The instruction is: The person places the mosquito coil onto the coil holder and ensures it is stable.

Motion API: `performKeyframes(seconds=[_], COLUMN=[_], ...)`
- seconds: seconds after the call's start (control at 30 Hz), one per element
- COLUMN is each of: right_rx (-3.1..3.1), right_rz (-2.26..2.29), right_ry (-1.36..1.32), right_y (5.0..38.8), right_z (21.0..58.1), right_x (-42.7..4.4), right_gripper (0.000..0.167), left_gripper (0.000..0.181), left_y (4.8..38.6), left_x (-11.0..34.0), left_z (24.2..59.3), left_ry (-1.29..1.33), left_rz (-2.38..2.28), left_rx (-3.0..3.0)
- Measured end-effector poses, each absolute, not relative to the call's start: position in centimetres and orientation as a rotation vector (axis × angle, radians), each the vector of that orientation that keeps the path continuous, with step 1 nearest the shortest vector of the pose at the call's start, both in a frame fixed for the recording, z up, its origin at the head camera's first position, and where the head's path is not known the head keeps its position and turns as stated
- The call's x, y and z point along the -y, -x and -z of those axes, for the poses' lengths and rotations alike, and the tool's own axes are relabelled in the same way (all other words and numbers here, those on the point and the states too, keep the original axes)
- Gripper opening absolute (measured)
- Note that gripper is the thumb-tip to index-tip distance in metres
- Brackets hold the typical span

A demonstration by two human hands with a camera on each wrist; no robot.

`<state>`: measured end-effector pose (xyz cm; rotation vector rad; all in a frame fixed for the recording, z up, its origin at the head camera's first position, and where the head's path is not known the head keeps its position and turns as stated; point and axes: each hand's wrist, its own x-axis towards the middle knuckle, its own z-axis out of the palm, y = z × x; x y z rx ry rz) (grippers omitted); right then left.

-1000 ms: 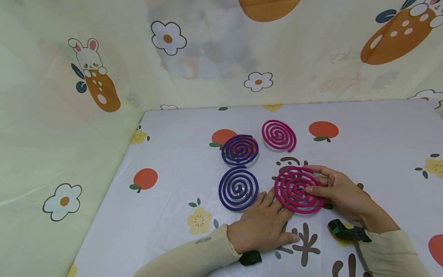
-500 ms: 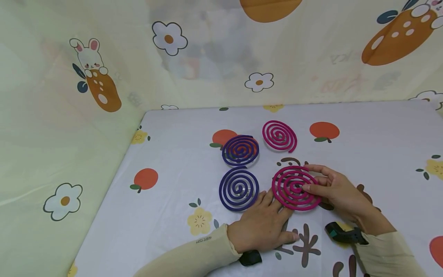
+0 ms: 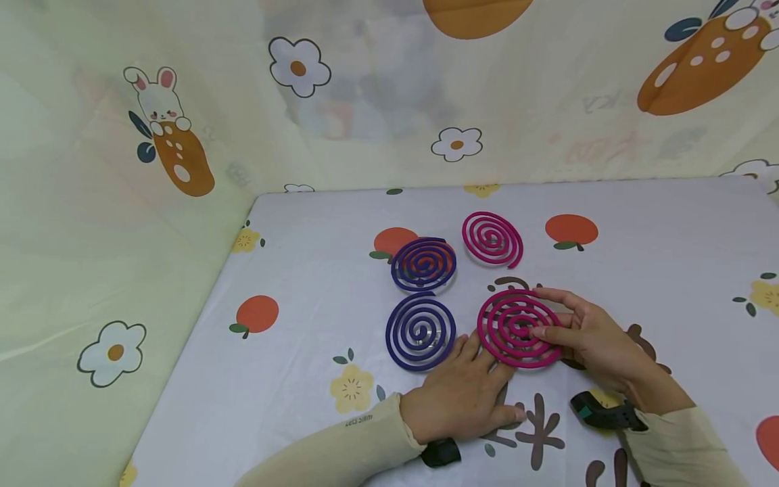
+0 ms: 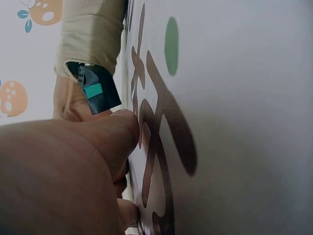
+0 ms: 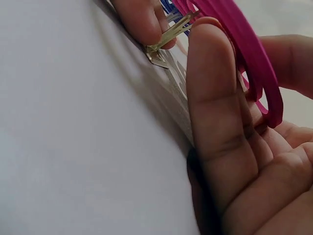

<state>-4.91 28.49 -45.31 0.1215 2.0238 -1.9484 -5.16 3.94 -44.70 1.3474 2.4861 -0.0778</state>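
Note:
My right hand (image 3: 599, 341) holds a magenta mosquito coil (image 3: 521, 329) by its right side, thumb on top near the centre and another finger at the far rim. The right wrist view shows this coil (image 5: 261, 58) tilted close to the fingers, with a small gold metal stand (image 5: 171, 35) by a fingertip under it. My left hand (image 3: 459, 396) lies flat on the table, fingers spread; the held coil covers some of its fingertips. Just beyond its fingers lies a purple coil (image 3: 421, 332). In the left wrist view the left thumb (image 4: 115, 134) rests along the cloth.
Behind the near purple coil lies a second purple coil (image 3: 424, 264), close to it. A second magenta coil (image 3: 492, 239) sits farther back to the right. A printed white cloth (image 3: 292, 270) covers the table, with a patterned curtain (image 3: 377, 155) behind and at left.
My right hand has shifted a little to the left and away with the magenta coil. The left hand and the other coils stay in place.

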Motion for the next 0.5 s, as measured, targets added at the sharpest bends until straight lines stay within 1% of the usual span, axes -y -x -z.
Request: performKeyframes(seconds=[0.5], right_rx=[-1.968], right_rz=[1.992], right_ry=[-0.101], right_y=[4.97], right_z=[45.35], right_x=[-28.58], right_gripper=[0.067], left_gripper=[0.081], left_y=[5.17], left_x=[-4.0], left_z=[44.78], left_ry=[-1.339], left_rz=[0.071], left_rx=[-2.49])
